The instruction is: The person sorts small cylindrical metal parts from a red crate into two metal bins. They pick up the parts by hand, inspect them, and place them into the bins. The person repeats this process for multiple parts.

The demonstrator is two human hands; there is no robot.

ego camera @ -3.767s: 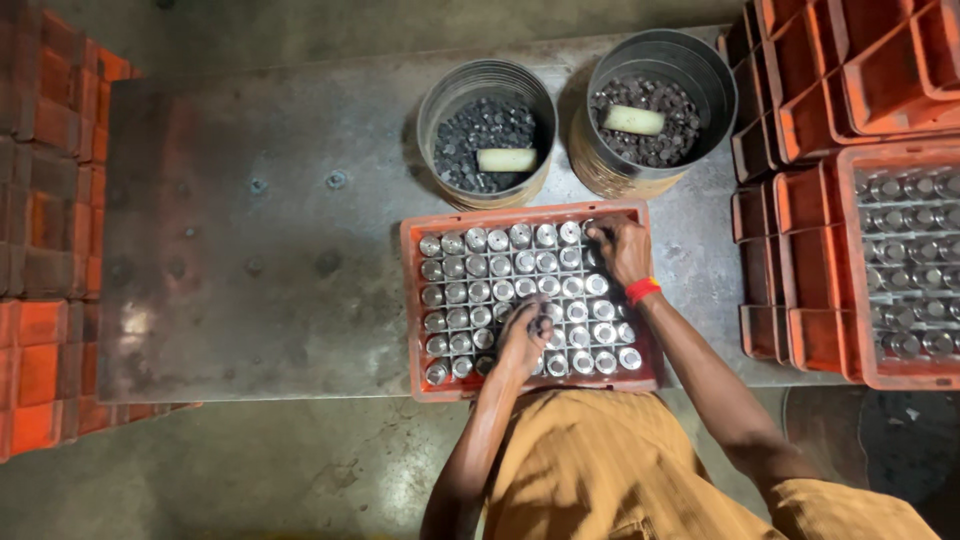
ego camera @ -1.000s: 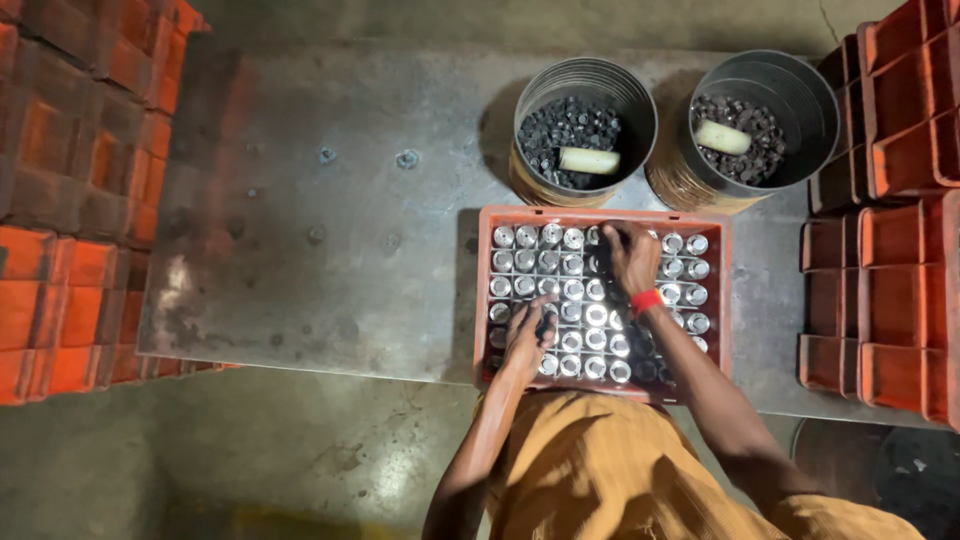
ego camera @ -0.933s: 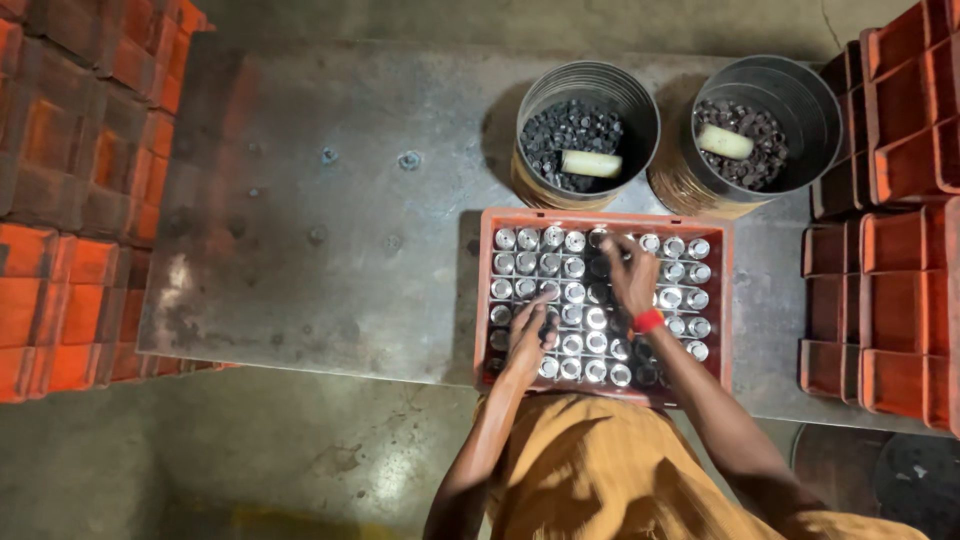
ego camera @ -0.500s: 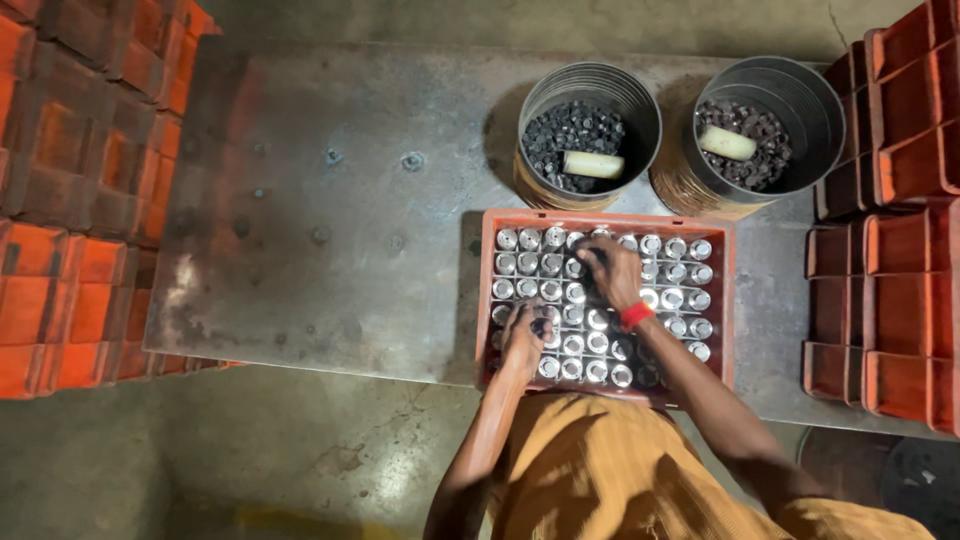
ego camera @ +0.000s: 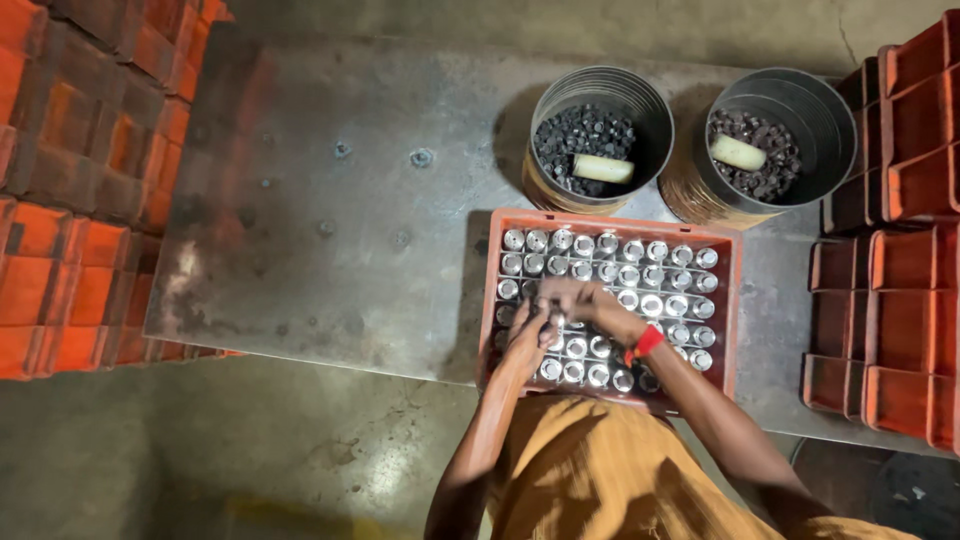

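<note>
Presently: orange plastic crate on the grey metal worktop, filled with rows of upright shiny metal cylinders. Left hand and right hand, red wristband, meet over the crate's near-left rows, fingers curled on one small metal piece; exact grip unclear. Step judged: fitting or seating a cylinder. Next move calls for steady alignment. Behind: two round metal tins of dark small parts. Stacked orange crates alongside.

Both forearms angled inward, left hand and right hand touching, fingers curled.
</note>
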